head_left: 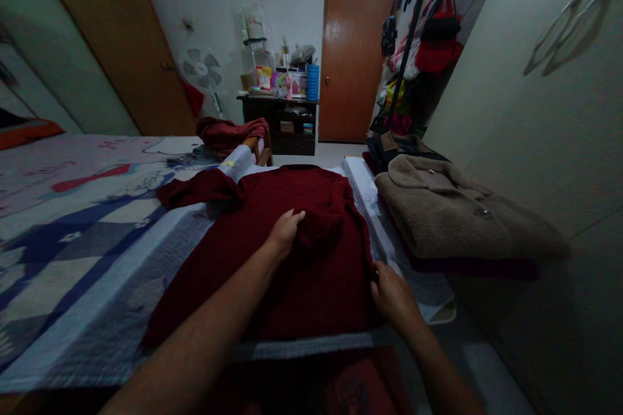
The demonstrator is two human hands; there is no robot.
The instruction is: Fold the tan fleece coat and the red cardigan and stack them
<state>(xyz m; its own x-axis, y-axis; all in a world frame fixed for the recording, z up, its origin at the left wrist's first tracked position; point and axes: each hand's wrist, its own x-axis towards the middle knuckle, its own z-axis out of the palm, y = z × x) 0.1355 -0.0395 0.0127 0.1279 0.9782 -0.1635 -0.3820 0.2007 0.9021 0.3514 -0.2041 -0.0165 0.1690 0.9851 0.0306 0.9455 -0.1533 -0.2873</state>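
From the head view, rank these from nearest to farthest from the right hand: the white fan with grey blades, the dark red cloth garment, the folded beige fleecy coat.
From the right hand:
1. Dark red cloth garment: its right edge is in the fingers.
2. Folded beige fleecy coat: just beyond, to the right.
3. White fan with grey blades: far off, to the left.

No text can be read for certain. Seen from the middle of the view, the sheet (73,207) toward 9 o'clock carries red, letter-like strokes, one resembling a capital M, the others too blurred to make out. At 11 o'clock, the yellow packet (263,77) has a coloured front, any lettering on it too small to tell.
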